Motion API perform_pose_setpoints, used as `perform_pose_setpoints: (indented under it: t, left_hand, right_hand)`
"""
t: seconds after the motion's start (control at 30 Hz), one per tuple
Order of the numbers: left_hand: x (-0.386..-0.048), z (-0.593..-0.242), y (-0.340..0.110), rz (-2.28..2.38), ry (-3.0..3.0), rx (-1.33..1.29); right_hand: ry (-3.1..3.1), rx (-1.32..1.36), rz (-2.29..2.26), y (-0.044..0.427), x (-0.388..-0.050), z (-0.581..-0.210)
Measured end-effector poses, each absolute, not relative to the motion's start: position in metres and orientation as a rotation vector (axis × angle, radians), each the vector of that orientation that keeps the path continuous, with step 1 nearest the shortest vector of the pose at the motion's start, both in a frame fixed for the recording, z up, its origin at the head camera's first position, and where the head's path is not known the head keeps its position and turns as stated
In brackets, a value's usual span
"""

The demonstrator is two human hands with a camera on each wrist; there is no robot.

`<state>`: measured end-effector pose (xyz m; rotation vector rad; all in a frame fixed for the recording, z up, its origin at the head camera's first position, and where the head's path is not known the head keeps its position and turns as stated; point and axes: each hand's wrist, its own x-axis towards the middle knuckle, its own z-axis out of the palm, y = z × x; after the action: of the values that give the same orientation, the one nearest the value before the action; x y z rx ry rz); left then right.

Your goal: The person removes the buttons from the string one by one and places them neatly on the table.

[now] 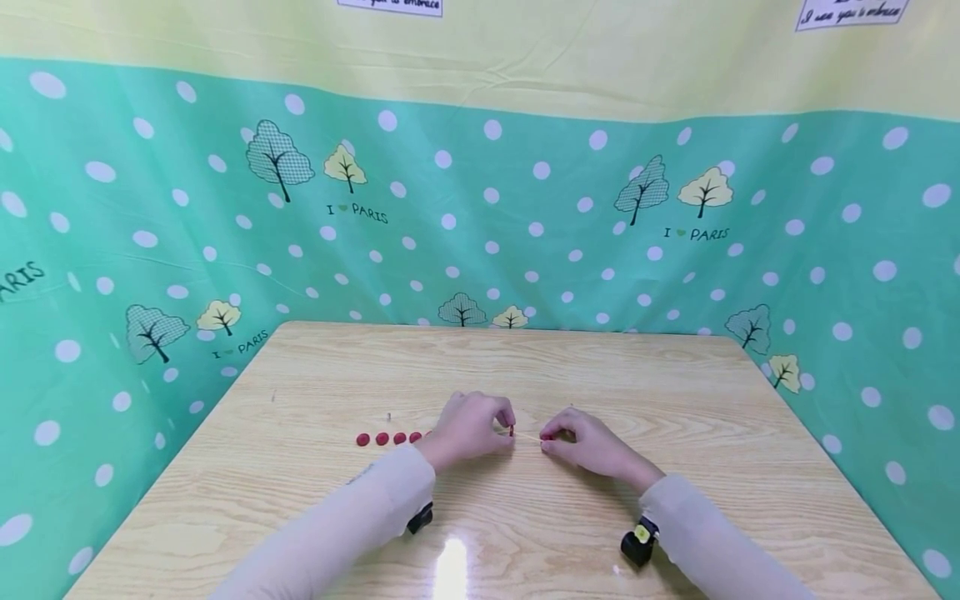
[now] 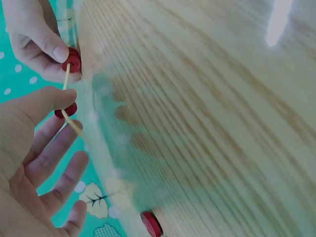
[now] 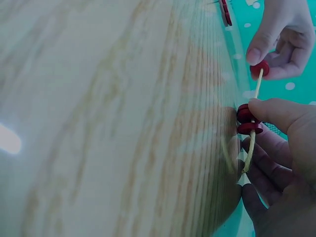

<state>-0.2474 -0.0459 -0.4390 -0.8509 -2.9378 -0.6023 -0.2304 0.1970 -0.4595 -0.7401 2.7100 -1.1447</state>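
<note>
Left hand, pinching a red button; right hand, pinching threaded buttons; pale cord between, straight, I'd guess for control; loose buttons, lined up, likely for reach.

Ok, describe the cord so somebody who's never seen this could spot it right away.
Start at the wooden table before the green dotted cloth. Over it, the left hand and right hand pinch red buttons, and the cord spans the gap between them. Unlike those round buttons, it is a thin, pale yellow strand.
</note>
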Motion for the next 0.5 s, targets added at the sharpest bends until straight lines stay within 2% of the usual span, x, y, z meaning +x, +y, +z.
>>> perform_pose_setpoints:
  t: [0.5]
  left_hand:
    - [-0.245, -0.434, -0.072, -0.662, -2.916, -0.812]
  right_hand:
    - [2.721, -0.739, -1.136, 0.197, -0.231, -0.461]
